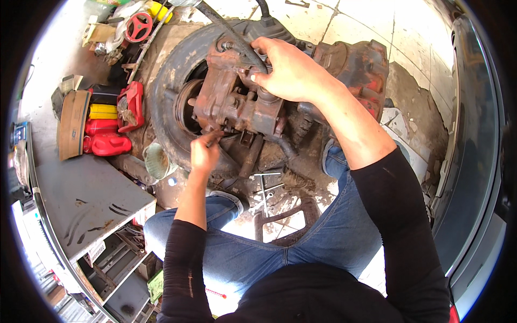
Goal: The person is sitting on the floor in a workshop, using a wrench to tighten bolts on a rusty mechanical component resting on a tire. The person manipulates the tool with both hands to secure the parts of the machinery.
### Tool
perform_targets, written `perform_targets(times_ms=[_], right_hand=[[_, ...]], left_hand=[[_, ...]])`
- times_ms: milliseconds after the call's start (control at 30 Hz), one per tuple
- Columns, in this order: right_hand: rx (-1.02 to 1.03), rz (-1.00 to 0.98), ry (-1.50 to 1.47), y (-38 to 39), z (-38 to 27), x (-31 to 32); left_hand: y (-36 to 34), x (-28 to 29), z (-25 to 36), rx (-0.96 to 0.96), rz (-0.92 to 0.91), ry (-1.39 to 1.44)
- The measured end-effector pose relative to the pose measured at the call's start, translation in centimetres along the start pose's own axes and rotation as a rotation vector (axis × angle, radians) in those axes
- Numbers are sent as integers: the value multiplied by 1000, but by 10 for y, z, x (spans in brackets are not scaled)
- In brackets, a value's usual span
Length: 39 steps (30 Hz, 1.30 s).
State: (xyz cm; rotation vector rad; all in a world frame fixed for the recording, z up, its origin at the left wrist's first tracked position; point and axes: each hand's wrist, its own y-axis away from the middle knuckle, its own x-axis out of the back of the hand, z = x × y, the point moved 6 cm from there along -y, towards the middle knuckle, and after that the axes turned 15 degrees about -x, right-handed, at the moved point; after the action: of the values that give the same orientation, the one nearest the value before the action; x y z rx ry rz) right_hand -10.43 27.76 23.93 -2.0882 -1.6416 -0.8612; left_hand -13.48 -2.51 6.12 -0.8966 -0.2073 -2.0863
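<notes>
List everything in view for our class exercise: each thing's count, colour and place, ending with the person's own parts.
Machine: 1, rusty brown, upper centre
Bar: 1, dark grey, slanting down to the right grip
Tyre: 1, black, behind the machine
Wheel handle: 1, red, upper left
Jugs: at least 3, red, left
Yellow container: 1, yellow, among the jugs
Cardboard: 1, brown, beside the jugs
Pot: 1, pale, left of the left grip
Cabinet: 1, grey, lower left
Hand tools: several, silver, floor
Frame: 1, dark, between the legs
Car: 1, dark, right edge
Legs: 2, blue jeans, below centre
Sleeves: 2, black, lower left and right
Grips: 2, bare, at the machine
</notes>
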Motion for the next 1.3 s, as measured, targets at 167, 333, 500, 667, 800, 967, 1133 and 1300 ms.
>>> perform_targets(times_ms=[167, 333, 500, 667, 800, 967, 1133, 1300], right_hand=[[-15, 33, 27, -1, 4, -1], [2, 4, 3, -1, 2, 1], [-17, 15, 22, -2, 3, 1], [-1, 7, 8, -2, 0, 1], [-38, -5, 55, -2, 4, 1], [-59, -28, 48, -2, 7, 2], [-45, -28, 59, -1, 5, 1], [-86, -87, 53, 1, -4, 8]], left_hand=[[0, -16, 18, -60, -116, -110], [-7, 2, 7, -59, -45, -19], [-11, 1, 5, 125, -152, -5], [-2, -9, 19, -207, -6, -163], [-17, -8, 10, 104, -212, -42], [4, -32, 33, -291, -94, -308], [-13, -22, 31, -73, -195, -271], [-12, -18, 14, -133, -132, -204]])
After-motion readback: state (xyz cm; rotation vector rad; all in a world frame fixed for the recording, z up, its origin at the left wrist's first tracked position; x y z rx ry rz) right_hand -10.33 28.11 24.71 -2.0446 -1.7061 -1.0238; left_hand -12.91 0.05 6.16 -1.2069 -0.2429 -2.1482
